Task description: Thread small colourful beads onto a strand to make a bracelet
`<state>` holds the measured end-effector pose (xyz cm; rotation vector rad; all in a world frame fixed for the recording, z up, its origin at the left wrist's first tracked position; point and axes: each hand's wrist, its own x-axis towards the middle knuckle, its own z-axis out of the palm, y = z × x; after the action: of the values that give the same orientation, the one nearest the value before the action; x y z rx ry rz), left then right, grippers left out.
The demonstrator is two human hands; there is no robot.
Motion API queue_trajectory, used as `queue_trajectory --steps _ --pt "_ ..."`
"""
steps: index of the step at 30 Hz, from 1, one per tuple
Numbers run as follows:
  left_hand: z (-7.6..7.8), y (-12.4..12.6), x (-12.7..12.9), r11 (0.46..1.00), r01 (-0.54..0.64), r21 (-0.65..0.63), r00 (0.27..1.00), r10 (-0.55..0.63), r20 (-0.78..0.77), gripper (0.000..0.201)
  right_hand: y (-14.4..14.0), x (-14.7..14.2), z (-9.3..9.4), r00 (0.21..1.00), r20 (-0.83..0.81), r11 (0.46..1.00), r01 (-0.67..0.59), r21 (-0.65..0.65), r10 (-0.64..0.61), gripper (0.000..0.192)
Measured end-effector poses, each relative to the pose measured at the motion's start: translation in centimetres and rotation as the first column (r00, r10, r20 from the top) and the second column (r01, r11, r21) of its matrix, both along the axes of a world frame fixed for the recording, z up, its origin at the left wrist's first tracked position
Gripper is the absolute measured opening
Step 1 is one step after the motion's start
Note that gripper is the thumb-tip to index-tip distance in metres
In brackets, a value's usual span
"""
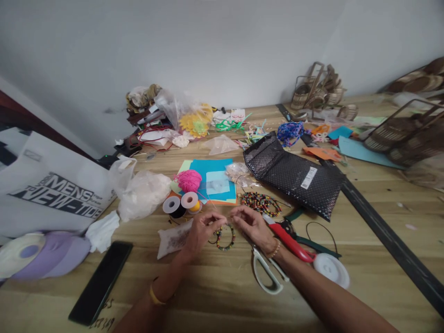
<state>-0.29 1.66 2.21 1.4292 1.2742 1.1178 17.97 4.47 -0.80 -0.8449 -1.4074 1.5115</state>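
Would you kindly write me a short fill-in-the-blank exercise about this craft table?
1. Both hands, left hand and right hand, hold a loop of colourful ____.
2. The ball of yarn is ____ in colour.
3. The phone lies screen ____ by the left forearm.
4. The scissors have ____ handles.

Missing words: beads; pink; dark; white

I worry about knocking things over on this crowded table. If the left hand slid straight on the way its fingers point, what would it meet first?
The left hand points right, toward the right hand. It would probably meet those fingertips first, just above the small multicoloured bead bracelet loop hanging between them; depth is unclear.
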Motion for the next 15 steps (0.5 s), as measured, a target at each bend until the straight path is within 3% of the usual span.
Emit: queue_trajectory --steps 3,8,15 --pt "1.4 0.4 0.1 0.989 0.039 0.142 0.994 -0.024 -0.110 0.012 0.3 0.0 -0.1 0.997 -0.076 0.999 0.005 -0.044 -0.009 0.029" --pt "3.1 1.0 0.6 0.971 0.081 0.223 0.958 -0.014 -0.287 0.010 0.3 0.0 -0.3 0.988 -0.151 0.996 -0.053 -0.068 0.042 0.027" --pt "2.3 1.4 1.1 0.965 0.094 0.246 0.943 -0.007 -0.334 0.011 0.5 -0.2 -0.4 0.982 -0.175 0.987 -0.094 -0.129 0.071 0.027"
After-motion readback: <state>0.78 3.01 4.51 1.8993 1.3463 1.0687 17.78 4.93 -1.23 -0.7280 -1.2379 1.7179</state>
